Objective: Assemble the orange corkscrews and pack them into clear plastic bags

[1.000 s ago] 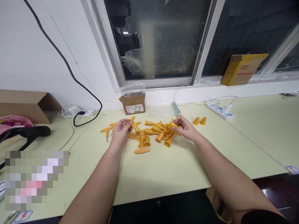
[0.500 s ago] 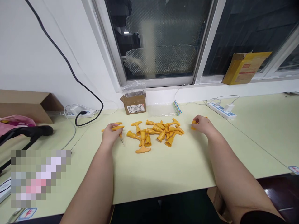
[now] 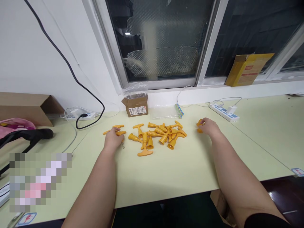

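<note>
"how far along does it look?"

"partway, i'd judge: corkscrews lie bare at left, sleeves (image 3: pixel 199 130) at right, but the pile (image 3: pixel 163 129) between has handles joined to sleeves."

"and the hands?"

"left hand (image 3: pixel 113 138) touches a corkscrew (image 3: pixel 122 133) over the desk (image 3: pixel 163 177); right hand (image 3: pixel 210 126) touches sleeves. can't tell if either grips."

"which way's that corkscrew?"

"spiral towards the near edge, long axis near-to-far, handle crosswise."
</note>
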`<state>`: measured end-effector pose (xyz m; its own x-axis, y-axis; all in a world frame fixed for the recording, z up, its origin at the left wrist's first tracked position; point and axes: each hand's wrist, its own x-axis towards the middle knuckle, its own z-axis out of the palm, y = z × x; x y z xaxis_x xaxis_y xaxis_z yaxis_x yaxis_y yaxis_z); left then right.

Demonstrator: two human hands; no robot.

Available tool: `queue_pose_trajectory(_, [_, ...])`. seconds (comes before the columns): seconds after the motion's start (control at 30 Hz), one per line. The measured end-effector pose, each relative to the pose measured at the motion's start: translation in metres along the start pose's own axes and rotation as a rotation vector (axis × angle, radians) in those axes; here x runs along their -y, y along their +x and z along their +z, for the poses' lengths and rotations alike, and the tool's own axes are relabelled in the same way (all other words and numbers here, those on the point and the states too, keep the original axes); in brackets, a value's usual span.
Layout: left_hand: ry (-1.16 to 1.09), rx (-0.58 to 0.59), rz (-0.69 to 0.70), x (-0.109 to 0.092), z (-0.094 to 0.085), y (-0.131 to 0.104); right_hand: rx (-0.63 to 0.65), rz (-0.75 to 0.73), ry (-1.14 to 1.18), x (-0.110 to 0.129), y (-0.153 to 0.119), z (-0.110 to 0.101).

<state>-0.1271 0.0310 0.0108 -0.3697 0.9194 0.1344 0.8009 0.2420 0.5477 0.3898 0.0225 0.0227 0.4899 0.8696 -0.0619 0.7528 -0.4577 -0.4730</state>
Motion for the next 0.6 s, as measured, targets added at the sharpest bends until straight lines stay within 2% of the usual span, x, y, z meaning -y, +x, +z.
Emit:
queue_pose_trajectory(0.1, [-0.038,-0.019,0.029,-0.002,0.001,-0.002,-0.101,-0.101,0.072,0.005,-0.005,0.001])
queue_pose_trajectory(0.17, [-0.057,-0.02,0.073,-0.003,0.001,-0.003,-0.123,-0.281,0.161,0.012,-0.012,0.005])
queue_pose_trajectory(0.27, [-0.067,-0.002,0.131,-0.004,0.003,-0.003,-0.027,-0.617,0.255,0.027,-0.026,0.019])
queue_pose_trajectory(0.37, [-0.065,0.001,0.158,-0.004,0.005,-0.003,0.072,-0.851,0.273,0.04,-0.039,0.036])
queue_pose_trajectory(0.43, [-0.05,0.003,0.168,-0.004,0.005,-0.003,0.103,-0.922,0.268,0.045,-0.044,0.044])
queue_pose_trajectory(0.6, [0.003,0.024,0.121,-0.003,0.007,-0.003,0.105,-0.955,0.231,0.047,-0.044,0.054])
